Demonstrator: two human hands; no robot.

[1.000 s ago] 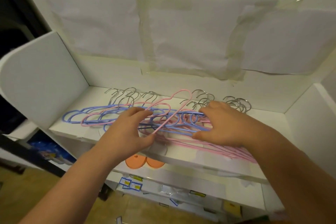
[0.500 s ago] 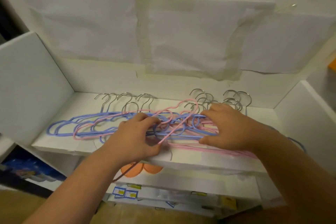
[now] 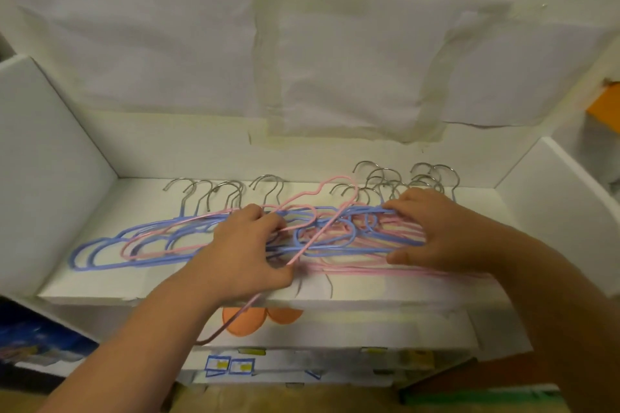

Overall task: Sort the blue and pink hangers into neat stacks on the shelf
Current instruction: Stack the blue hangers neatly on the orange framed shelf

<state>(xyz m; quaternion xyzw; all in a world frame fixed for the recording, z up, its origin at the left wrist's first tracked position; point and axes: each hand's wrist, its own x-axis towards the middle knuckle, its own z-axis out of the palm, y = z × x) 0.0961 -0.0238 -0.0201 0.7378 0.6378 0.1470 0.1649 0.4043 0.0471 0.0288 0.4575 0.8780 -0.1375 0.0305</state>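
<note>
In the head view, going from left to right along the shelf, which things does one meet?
Left side panel → blue hanger ends → left hand → tilted pink hanger → right hand → right side panel.

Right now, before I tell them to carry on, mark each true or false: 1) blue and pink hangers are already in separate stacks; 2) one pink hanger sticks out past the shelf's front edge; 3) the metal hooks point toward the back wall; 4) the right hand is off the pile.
1) False: the blue hangers and pink hangers lie tangled together on the shelf.
2) True: the angled pink hanger, gripped by the left hand, hangs down past the front edge.
3) True: the hooks lie toward the back wall.
4) False: the right hand rests on the pile.
</note>
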